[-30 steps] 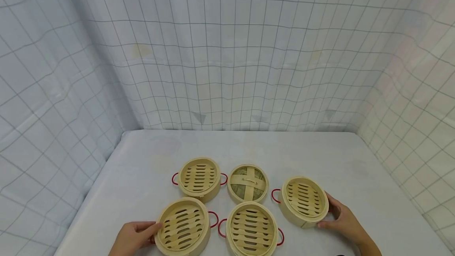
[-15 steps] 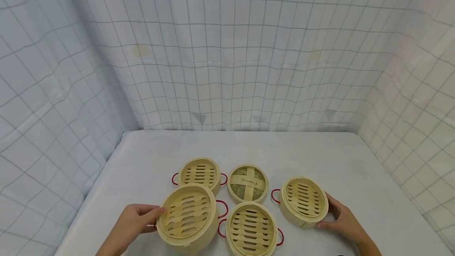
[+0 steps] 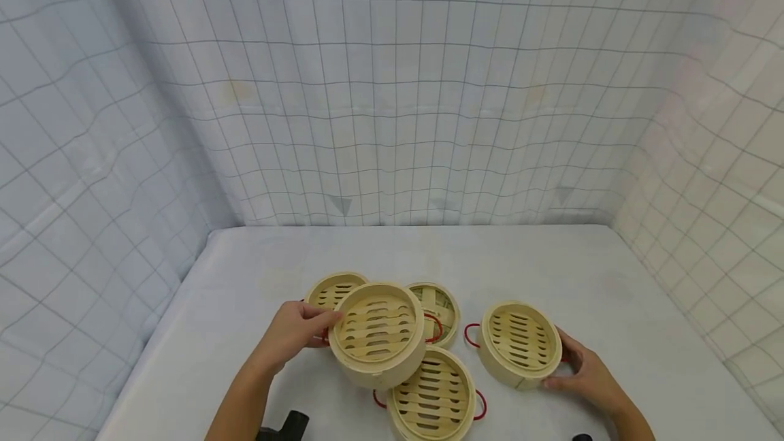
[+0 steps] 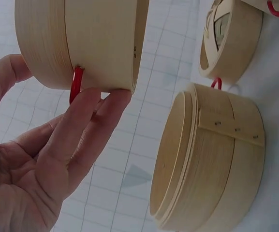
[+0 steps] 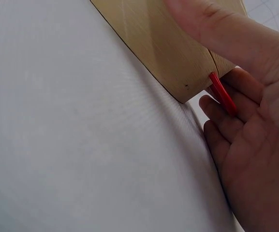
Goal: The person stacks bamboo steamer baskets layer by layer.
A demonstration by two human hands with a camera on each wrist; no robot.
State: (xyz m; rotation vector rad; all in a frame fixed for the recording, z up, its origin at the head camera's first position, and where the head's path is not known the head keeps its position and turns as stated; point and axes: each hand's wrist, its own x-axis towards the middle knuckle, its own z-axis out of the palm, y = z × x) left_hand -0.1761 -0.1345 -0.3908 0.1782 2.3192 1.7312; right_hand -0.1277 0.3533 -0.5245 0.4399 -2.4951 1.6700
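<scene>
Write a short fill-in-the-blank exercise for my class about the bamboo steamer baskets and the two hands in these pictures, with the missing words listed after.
1. The left hand holds a lifted basket ____ the table.
2. The right hand rests on the basket farthest to the ____.
3. The basket handles are coloured ____.
4. The woven lid lies ____ the lifted basket.

Missing words: above; right; red; behind

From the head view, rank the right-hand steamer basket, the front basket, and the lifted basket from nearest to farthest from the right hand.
1. Right-hand basket, held by the right hand.
2. Front basket, at the front centre.
3. Lifted basket, farther left, in the left hand.
</scene>
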